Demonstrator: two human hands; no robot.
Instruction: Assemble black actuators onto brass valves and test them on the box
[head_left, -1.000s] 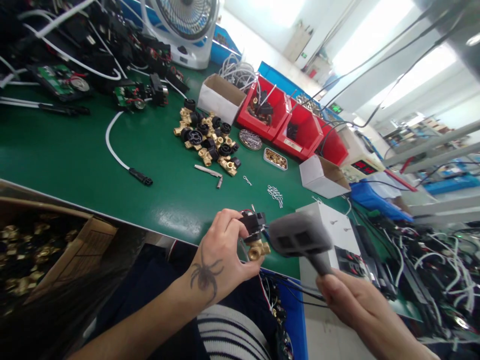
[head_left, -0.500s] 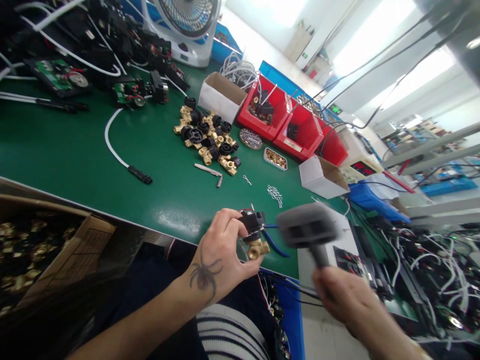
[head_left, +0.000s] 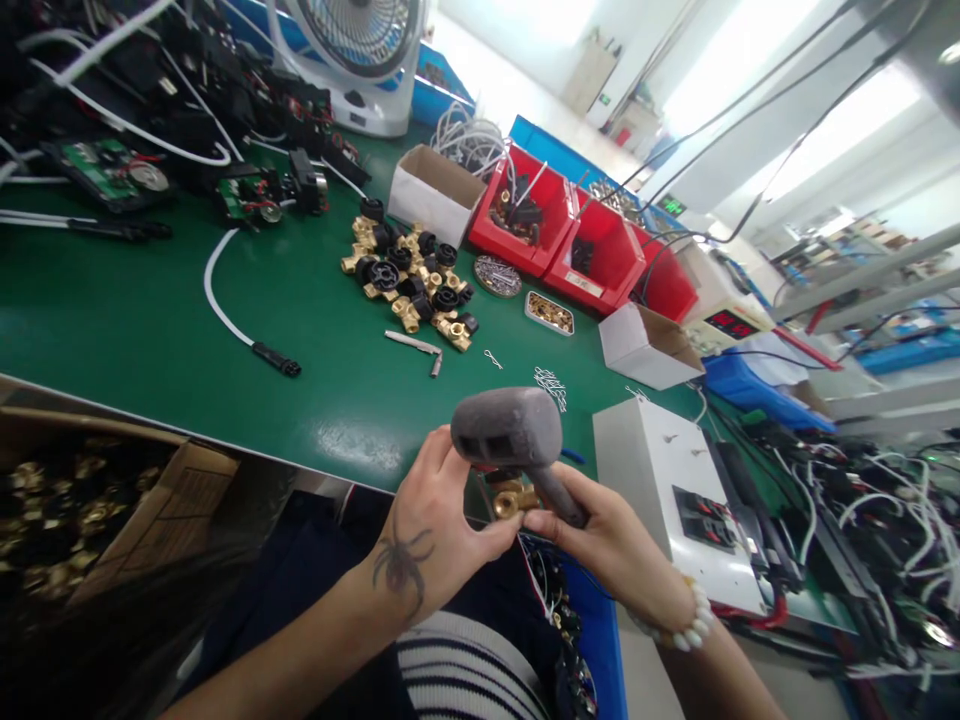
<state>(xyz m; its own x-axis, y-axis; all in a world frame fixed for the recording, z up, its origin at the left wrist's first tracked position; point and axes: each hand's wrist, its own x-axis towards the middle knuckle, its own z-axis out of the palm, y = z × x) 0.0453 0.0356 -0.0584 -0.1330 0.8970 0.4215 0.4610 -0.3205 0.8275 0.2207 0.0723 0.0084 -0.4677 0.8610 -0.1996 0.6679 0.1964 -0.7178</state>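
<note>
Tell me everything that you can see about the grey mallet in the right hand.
The grey mallet has a thick, rounded, matte head that looks like rubber, and a short dark handle slanting down from it. The right hand grips that handle. The head lies roughly level, just above the brass fitting that the left hand holds; whether mallet and fitting touch cannot be told.

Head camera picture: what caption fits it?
Right hand holds a gray mallet over a brass fitting pinched in the left hand, at a green table.
</note>
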